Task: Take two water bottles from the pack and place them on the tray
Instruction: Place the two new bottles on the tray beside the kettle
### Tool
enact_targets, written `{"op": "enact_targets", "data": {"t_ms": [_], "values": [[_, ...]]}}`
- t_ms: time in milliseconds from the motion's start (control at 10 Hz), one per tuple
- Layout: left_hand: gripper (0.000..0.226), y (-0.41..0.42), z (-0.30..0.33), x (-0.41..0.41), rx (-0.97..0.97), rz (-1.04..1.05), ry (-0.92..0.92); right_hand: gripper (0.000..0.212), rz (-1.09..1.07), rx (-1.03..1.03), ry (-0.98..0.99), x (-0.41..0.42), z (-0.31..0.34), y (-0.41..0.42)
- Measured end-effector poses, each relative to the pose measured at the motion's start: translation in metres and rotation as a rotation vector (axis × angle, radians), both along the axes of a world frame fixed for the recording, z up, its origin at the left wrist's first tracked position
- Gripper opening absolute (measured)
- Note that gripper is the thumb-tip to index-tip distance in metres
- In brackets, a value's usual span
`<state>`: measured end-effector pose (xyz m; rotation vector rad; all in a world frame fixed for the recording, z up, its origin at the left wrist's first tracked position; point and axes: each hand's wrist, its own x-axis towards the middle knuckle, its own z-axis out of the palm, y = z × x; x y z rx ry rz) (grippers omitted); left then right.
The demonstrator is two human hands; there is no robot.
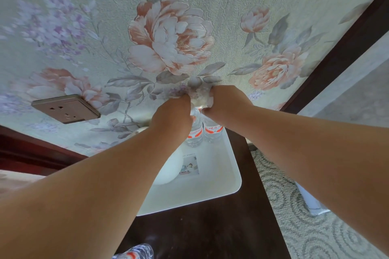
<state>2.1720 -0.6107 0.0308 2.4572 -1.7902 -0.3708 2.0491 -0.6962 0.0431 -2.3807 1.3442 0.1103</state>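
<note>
Both bottles (203, 130) stand touching at the tray's (228, 176) twelve o'clock edge. Left hand (171, 118) and right hand (226, 101) each grip a bottle top; a jerky release could topple them.

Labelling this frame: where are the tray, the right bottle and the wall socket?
tray (228, 171), head view, bare right rim.
right bottle (212, 130), head view, red label.
wall socket (66, 109), head view, faceplate centre.

Both hands (left (171, 116), right (226, 104)) reach forward, fingers curled closed.
</note>
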Motion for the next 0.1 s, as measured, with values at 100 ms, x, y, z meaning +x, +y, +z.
{"op": "enact_targets", "data": {"t_ms": [100], "values": [[0.046, 0.0015, 0.0062, 0.0093, 0.085, 0.017, 0.021, 0.032, 0.034, 0.049, 0.058, 0.0, 0.0131, -0.0063]]}}
